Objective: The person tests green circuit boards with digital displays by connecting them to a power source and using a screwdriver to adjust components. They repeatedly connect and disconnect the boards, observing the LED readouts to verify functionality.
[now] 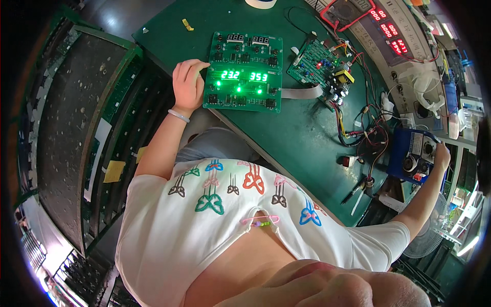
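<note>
My left hand is closed at the left edge of a green display circuit board, its fingers curled and a fingertip on the rim. The board lies near the bench edge, its middle digits and several small lamps lit green. A grey ribbon cable runs from its right side to a second green circuit board crowded with parts and wires. Far to the right, my right hand is curled at the outer side of a blue box with dials on its face. What its fingers grip is hidden.
A test instrument with red digits stands at the back right. Tangled wires and pens lie on the green bench. A dark rack stands on the left, a fan at the lower right.
</note>
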`<state>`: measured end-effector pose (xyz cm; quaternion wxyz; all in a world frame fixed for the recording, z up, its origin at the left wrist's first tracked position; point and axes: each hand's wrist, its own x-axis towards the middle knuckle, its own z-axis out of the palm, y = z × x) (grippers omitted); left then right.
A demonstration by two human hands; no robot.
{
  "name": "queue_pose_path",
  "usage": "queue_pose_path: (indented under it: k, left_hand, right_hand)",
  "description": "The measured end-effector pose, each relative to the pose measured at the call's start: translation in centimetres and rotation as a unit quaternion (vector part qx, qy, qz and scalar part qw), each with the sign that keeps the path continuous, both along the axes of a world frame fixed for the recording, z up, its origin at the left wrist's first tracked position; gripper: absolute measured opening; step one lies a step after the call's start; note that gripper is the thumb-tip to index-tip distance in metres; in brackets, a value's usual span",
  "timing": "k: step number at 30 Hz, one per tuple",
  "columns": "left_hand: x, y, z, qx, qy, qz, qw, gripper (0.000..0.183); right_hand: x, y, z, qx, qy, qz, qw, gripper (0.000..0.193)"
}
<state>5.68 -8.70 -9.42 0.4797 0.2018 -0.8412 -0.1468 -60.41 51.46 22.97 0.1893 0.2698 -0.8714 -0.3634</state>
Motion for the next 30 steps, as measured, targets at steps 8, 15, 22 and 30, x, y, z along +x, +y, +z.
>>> queue_pose_path:
  k: [8,15,22,30]
  left_hand:
    - [0.2,0.0,0.0,-0.010,0.007,0.000,1.000,0.033]
    - [1.8,0.7,0.3,0.043,-0.014,-0.047,0.998,0.031]
    - [2.8,1.6,-1.1,0.022,-0.039,-0.051,0.998,0.038]
    - [2.1,1.6,-1.0,0.018,-0.019,-0.054,0.998,0.040]
  right_hand:
    - [2.0,-2.6,-1.0,0.043,0.034,-0.047,0.997,0.019]
    - [3.3,-4.8,0.8,-0.035,0.020,-0.168,0.985,0.023]
    - [4.2,-5.0,-0.1,-0.168,0.089,-0.283,0.940,0.044]
    - [6.7,-8.7,0.3,-0.260,0.127,-0.325,0.900,0.035]
